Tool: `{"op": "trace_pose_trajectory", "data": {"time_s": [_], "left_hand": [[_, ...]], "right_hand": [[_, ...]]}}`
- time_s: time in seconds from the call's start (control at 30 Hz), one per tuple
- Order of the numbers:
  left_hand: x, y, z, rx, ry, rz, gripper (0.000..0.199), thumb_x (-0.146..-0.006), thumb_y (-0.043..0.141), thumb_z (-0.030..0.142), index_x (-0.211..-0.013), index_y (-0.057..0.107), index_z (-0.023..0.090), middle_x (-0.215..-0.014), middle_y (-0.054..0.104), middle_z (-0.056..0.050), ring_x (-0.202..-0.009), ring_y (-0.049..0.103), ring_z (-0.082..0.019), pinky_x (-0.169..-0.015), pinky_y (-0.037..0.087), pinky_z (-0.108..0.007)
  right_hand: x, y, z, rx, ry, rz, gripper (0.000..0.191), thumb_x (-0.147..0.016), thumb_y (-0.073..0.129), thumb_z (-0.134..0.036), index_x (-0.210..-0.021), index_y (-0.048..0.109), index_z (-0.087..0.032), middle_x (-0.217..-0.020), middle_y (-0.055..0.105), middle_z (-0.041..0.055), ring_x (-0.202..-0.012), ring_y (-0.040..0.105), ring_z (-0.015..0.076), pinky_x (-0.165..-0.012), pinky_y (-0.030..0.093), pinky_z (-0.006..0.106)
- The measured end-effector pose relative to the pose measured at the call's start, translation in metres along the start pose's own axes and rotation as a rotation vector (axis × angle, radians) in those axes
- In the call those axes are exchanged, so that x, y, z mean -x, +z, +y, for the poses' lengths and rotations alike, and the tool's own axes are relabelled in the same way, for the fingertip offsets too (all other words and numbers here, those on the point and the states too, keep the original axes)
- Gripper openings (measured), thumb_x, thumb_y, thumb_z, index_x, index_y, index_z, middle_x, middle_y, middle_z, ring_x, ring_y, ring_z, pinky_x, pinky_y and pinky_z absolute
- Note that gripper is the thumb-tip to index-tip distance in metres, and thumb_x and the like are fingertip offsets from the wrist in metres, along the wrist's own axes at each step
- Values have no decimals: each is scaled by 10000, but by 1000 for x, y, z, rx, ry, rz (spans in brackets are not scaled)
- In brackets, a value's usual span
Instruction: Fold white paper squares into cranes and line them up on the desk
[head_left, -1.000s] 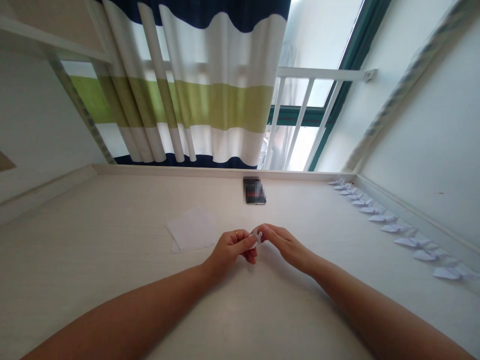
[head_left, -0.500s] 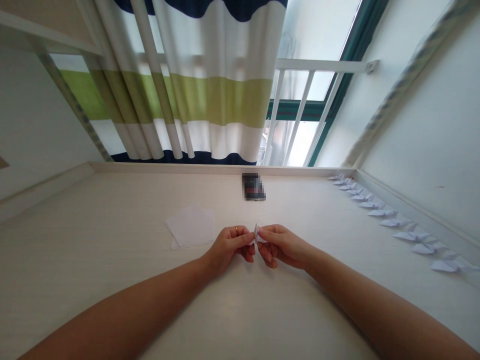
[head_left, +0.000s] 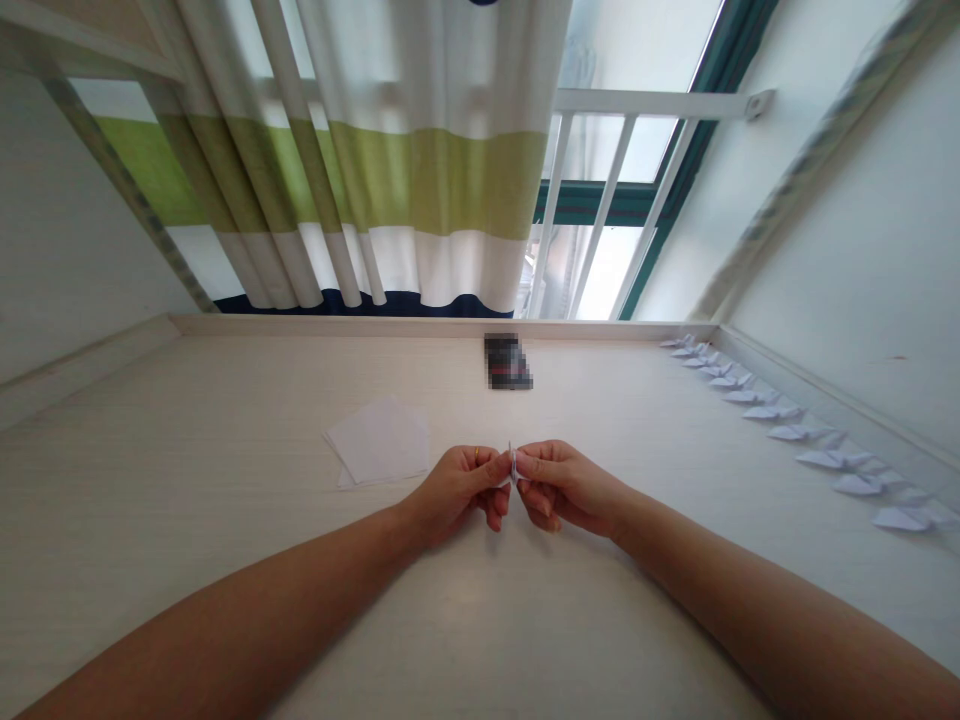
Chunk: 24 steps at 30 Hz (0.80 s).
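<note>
Between my two hands, above the middle of the table, is a small folded white paper (head_left: 513, 466), seen nearly edge-on. My left hand (head_left: 466, 488) pinches it from the left with thumb and fingertips; a ring shows on one finger. From the right, my right hand (head_left: 564, 484) pinches the same paper, its lower fingers curled beneath. Much of the folded paper is hidden by the fingertips. Left of my hands, a few loose sheets of white paper (head_left: 381, 438) lie overlapping on the table.
Several folded white paper figures (head_left: 799, 432) stand in a row along the right edge of the pale table (head_left: 465, 640). A dark, pixelated object (head_left: 508, 362) lies near the back edge. Behind are a striped curtain (head_left: 435, 180) and a white window railing (head_left: 652, 103).
The view has tipped slightly downward, so the background sits higher in the picture. Both hands still pinch the folded paper, with only slight finger movement.
</note>
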<state>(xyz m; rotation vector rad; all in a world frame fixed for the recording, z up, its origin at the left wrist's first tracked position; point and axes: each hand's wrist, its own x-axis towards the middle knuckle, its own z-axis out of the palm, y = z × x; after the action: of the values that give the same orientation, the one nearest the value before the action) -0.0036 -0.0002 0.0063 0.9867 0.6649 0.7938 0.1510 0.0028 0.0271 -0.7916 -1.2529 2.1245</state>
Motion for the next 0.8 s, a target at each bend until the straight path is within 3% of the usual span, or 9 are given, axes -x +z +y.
{"op": "trace_pose_trajectory", "data": {"time_s": [0.27,0.8], "left_hand": [[3,1,3,138,-3,-29,321,-642,633,418,-599,572,106,-382,480,32,-301,389,-32,-320,287,-153],[2,3,0,290,25,-45,295,-657,627,379,-566,538,113,-417,502,21,-344,437,-46,-380,344,-170]], "right_hand": [[-1,10,6,-211,-109,-65,299,-782,519,-311,-548,432,-147,-352,398,-83,-275,313,28,-325,224,160],[-7,13,14,-343,-208,-145,469,-770,511,-393,-390,383,-151,-284,316,-67,-266,269,36,-318,227,180]]}}
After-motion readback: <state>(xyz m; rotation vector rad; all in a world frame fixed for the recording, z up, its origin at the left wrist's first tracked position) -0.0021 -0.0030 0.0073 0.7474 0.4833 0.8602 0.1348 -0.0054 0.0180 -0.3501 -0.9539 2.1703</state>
